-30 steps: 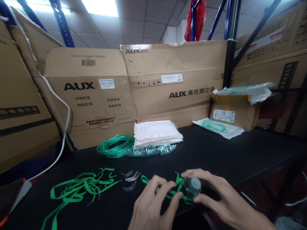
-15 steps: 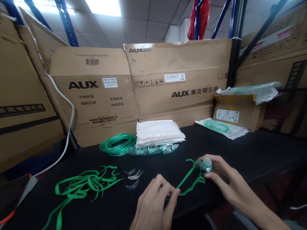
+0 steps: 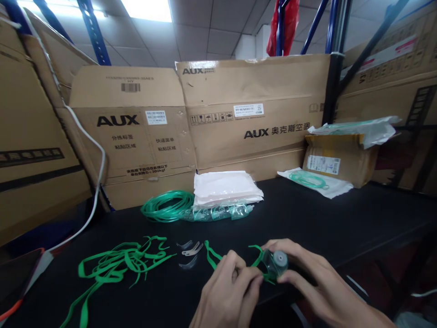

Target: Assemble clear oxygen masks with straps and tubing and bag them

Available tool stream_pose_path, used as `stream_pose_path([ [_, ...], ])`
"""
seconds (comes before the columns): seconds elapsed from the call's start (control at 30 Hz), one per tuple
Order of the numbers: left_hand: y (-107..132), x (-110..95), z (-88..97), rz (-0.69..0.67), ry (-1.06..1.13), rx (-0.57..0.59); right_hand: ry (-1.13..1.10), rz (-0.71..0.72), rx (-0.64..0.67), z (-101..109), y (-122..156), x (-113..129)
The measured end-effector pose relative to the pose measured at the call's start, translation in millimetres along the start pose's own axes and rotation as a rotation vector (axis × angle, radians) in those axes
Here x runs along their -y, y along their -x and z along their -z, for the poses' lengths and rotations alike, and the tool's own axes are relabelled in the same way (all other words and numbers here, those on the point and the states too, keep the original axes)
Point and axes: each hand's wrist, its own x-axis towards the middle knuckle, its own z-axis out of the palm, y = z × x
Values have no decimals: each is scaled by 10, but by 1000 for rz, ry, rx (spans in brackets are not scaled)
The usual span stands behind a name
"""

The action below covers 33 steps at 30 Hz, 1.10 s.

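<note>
- At the near side of a black table [image 3: 283,216], we are seeing two bare hands meeting around a small clear mask [image 3: 270,263] with a grey cap [image 3: 281,259].
- The right hand [image 3: 309,271] is gripping the mask between thumb and fingers, with the cap facing toward us.
- The left hand [image 3: 228,287] is pinching a green strap [image 3: 212,257] just beside the mask; its fingers are hiding the exact hold.
- We are judging the work partway along: strap and mask are being handled together, and a green end is showing at the mask's far side. Whether the strap is being secured by a finished fastening, we are not able to tell.
- Farther left, a heap of straps [image 3: 123,264] is lying loose, seemingly unused, while a few strips [image 3: 192,249] are lying near it, apart from the mask.
- Behind, we are spotting coiled tubing [image 3: 167,206] touching white packs [image 3: 228,186], with bagged masks [image 3: 221,213] lying along their front.
</note>
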Motion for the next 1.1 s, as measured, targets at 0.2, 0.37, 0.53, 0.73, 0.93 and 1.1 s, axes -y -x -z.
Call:
stream_pose_path([
  [0.2, 17, 8, -30, 106, 5, -32, -12, -73, -15, 46, 28, -40],
  [0.37, 22, 8, -29, 67, -4, -77, -16, -51, 48, 29, 33, 1],
  [0.53, 28, 51, 20, -249, -166, -32, -55, 19, 75, 12, 21, 43],
  [0.73, 26, 47, 2, -316, -180, 7, -60, 68, 18, -32, 31, 34],
  [0.93, 34, 33, -2, -228, -33, -27, -66, 58, -21, -61, 62, 22],
  [1.1, 22, 49, 3, -188, 22, -31, -59, 78, -11, -28, 20, 59],
])
